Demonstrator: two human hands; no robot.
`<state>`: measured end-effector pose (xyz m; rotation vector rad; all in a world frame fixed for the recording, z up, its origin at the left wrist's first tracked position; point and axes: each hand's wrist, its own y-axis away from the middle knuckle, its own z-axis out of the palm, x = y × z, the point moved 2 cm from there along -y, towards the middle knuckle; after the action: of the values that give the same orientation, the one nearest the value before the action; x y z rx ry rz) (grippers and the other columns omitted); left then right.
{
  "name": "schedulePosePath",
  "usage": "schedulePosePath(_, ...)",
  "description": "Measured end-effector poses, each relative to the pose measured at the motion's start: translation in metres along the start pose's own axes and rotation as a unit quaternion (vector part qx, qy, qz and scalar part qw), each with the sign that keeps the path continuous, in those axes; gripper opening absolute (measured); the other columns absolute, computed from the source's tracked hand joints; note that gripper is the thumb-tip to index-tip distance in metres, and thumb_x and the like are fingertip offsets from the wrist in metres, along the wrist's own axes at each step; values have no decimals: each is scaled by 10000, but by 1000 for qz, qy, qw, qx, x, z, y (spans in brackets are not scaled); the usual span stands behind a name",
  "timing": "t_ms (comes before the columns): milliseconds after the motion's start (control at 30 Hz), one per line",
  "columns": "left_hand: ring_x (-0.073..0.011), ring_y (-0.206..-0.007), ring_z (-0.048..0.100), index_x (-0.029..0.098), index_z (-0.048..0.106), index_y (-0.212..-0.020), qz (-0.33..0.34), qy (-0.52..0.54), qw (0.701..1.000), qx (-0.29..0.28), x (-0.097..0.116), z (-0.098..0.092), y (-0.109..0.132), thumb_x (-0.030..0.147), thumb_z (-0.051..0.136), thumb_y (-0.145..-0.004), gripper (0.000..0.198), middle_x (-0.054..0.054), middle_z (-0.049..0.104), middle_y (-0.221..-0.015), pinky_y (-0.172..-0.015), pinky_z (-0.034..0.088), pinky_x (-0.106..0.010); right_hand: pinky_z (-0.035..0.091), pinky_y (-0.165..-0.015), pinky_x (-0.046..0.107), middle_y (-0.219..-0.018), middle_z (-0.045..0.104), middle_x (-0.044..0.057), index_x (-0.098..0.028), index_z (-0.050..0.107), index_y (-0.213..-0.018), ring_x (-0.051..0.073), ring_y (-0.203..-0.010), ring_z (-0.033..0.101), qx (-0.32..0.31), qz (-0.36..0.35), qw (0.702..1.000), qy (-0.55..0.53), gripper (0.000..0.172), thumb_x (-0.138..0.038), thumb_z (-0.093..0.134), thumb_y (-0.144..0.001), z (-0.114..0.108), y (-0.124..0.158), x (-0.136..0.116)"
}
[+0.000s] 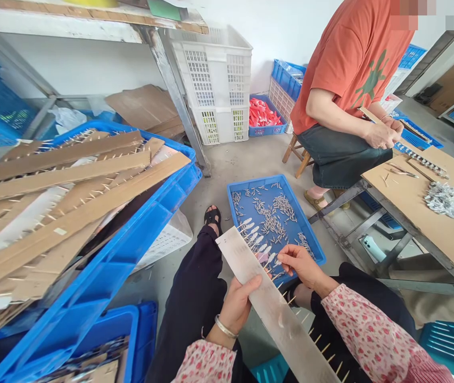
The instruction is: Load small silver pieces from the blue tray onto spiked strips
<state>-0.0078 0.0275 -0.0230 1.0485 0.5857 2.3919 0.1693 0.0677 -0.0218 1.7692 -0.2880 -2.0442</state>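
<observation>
A long flat strip (278, 314), pale grey-brown, slants across my lap with thin wooden sticks (318, 338) poking out along its right edge. My left hand (238, 303) grips the strip, thumb on top and fingers underneath. Small silvery pieces (254, 236) sit on the sticks at the far end, while the nearer sticks are bare. My right hand (296, 261) pinches a small silvery piece (278, 261) at the row of sticks. Beneath the strip's far end lies a shallow blue tray (238, 187) on the floor, scattered with many similar small pieces (271, 219).
At left, a large blue crate (147, 223) is heaped with stick-lined cardboard strips (71, 223). A person (342, 80) in an orange shirt sits at right, hands on a similar strip. A low table (446, 170) bears pliers (404, 171) and silvery parts (448, 201). White crates (214, 80) stand behind.
</observation>
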Motion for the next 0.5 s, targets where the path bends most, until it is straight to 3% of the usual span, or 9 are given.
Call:
schedulePosePath(267,-212,-693,649,116,689,-949,2,-21,1000,1,-1,-1,0,239,790,-634,352,-108,730,-827,-666,527,-330,299,-383,198,-422,501,-64,-171,565,-656,70,-378,395,1,1,1000,9,310,-420,748,-682,12,3,1)
schedulePosePath(500,-224,-735,661,125,666,-1049,17,-15,1000,9,-5,-2,-1,237,791,-639,444,-105,736,-824,-698,525,-337,261,-366,186,-442,527,-68,-181,573,-796,64,-357,376,16,16,999,-40,322,-463,710,-722,16,6,10)
